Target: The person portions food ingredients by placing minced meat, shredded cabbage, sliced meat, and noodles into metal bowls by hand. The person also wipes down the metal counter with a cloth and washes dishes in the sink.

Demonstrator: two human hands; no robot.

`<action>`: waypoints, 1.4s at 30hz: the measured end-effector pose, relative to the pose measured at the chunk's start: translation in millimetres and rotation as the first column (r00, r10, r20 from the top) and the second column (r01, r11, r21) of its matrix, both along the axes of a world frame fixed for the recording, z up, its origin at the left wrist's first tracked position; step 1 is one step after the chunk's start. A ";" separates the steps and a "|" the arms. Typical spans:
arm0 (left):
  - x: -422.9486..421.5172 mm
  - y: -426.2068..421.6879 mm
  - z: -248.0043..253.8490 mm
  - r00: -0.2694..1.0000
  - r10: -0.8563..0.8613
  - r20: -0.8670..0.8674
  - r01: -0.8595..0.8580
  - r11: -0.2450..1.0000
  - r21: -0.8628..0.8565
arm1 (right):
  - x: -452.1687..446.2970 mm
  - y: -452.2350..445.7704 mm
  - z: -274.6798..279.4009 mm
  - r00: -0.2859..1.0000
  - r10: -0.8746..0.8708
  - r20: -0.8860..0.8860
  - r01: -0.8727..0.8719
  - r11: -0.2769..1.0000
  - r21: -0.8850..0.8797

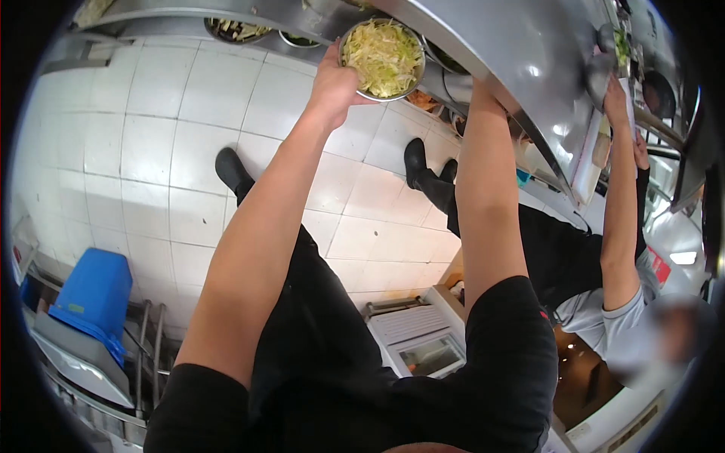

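My left hand [334, 89] is closed on the rim of a round metal bowl [365, 95], thumb at its near side. Shredded pale yellow-green cabbage [384, 59] fills the bowl. It is beside the edge of a steel shelf unit. My right hand [485, 98] reaches in beneath the steel counter top; only the wrist area shows and the fingers are hidden. Next to it, partly covered by the cabbage bowl and the counter, is another metal bowl [438, 59] with something dark green in it.
Under the counter [521, 53] sit a bowl of cut pieces [236, 30] and a bowl of greens [300, 39]. A co-worker [596, 257] stands at right, arms over the worktop. A blue bin [94, 291] is at lower left on the tiled floor [204, 151].
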State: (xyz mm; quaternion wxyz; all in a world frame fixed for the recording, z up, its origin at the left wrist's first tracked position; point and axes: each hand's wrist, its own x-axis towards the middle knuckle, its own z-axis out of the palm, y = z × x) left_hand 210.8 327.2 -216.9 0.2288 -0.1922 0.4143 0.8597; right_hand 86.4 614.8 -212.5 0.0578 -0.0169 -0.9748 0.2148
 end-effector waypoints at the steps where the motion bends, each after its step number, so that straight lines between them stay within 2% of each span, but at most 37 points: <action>1: -1.1 0.3 2.5 1.000 -0.015 0.008 0.014 1.000 0.022 | 3.9 -2.6 6.3 1.000 -0.006 -0.008 0.006 1.000 -0.015; 5: -3.2 4.0 6.5 0.998 -0.042 -0.038 0.043 0.998 0.035 | 26.2 -8.6 27.8 0.999 -0.012 -0.036 0.010 0.998 -0.068; 8: -6.5 5.8 12.2 0.999 -0.033 -0.022 0.033 0.999 -0.002 | 58.7 -39.0 50.0 0.999 -0.021 0.049 0.028 0.989 -0.143; 9: -6.3 6.3 12.1 0.999 -0.038 -0.013 0.038 0.999 -0.009 | 69.8 -54.6 54.3 0.984 -0.039 0.171 0.072 0.979 -0.191; 11: -4.1 2.5 8.4 0.999 -0.045 -0.009 0.045 0.999 -0.021 | 89.4 -89.4 53.3 0.843 -0.064 0.534 0.203 0.957 -0.206; 12: -1.1 -0.1 5.2 0.997 -0.078 -0.009 0.078 0.997 -0.020 | 100.1 -108.9 47.1 0.790 -0.025 0.612 0.159 0.973 -0.166; 13: 2.6 -1.2 2.4 0.994 -0.113 -0.011 0.112 0.993 -0.019 | 118.5 -120.8 24.4 0.905 0.156 0.397 -0.126 0.987 -0.100; 14: 11.4 -4.6 -0.9 0.993 -0.114 -0.018 0.114 0.993 -0.029 | 137.1 -132.7 2.2 0.934 0.324 0.149 -0.339 0.937 0.088; 15: 23.7 -12.4 -5.0 0.995 -0.102 0.015 0.102 0.994 -0.036 | 151.5 -142.9 2.0 0.936 0.328 0.132 -0.339 0.938 0.076; 17: 49.6 -30.7 -6.9 0.992 -0.085 0.088 0.091 0.993 -0.075 | 179.2 -172.9 12.5 0.901 0.303 0.311 -0.332 0.942 0.043; 18: 66.3 -39.8 -8.0 0.988 -0.079 0.132 0.093 0.990 -0.102 | 193.6 -184.7 20.7 0.902 0.319 0.292 -0.338 0.941 0.016; 19: 82.1 -50.5 -17.0 0.988 -0.080 0.131 0.097 0.986 -0.135 | 208.2 -191.9 31.8 0.859 0.345 0.378 -0.377 0.926 0.012; 20: 95.1 -60.1 -4.3 0.981 -0.080 0.177 0.101 0.988 -0.116 | 216.1 -197.9 45.0 0.811 0.370 0.453 -0.419 0.908 0.009; 21: 108.9 -71.5 13.2 0.976 -0.084 0.203 0.108 0.988 -0.109 | 228.8 -203.3 60.5 0.809 0.390 0.439 -0.427 0.904 -0.015; 23: 121.2 -89.9 50.2 0.975 -0.080 0.205 0.106 0.987 -0.120 | 235.6 -210.1 92.0 0.776 0.511 0.371 -0.465 0.860 -0.211; 24: 125.6 -96.8 66.4 0.978 -0.080 0.191 0.106 0.986 -0.131 | 240.8 -216.5 103.4 0.789 0.517 0.333 -0.472 0.856 -0.211; 28: 130.5 -119.4 121.2 0.994 -0.039 0.098 0.048 0.995 -0.086 | 261.4 -235.4 143.5 0.861 0.507 0.042 -0.508 0.862 -0.004; 31: 114.1 -128.3 190.3 0.999 -0.008 0.050 0.017 0.982 -0.189 | 244.3 -251.7 185.6 0.830 0.547 -0.111 -0.536 0.837 0.110; 33: 100.3 -133.6 228.3 0.998 -0.007 0.065 0.022 0.974 -0.227 | 223.1 -260.7 211.6 0.819 0.569 -0.066 -0.560 0.820 0.120; 35: 77.9 -139.8 249.2 0.998 0.029 -0.057 -0.038 0.985 -0.166 | 193.5 -268.5 235.3 0.815 0.576 -0.053 -0.569 0.815 0.110; 38: 15.0 -148.8 260.1 0.991 0.028 -0.129 -0.050 0.984 -0.170 | 136.8 -278.0 259.0 0.829 0.552 -0.088 -0.539 0.831 0.138; 40: -34.2 -149.7 268.4 0.985 -0.012 -0.173 -0.019 0.984 -0.179 | 92.2 -281.6 264.4 0.858 0.497 -0.125 -0.470 0.861 0.196; 42: -81.9 -148.4 264.7 0.978 -0.053 -0.200 0.016 0.983 -0.183 | 49.3 -279.8 258.6 0.891 0.440 -0.115 -0.418 0.892 0.172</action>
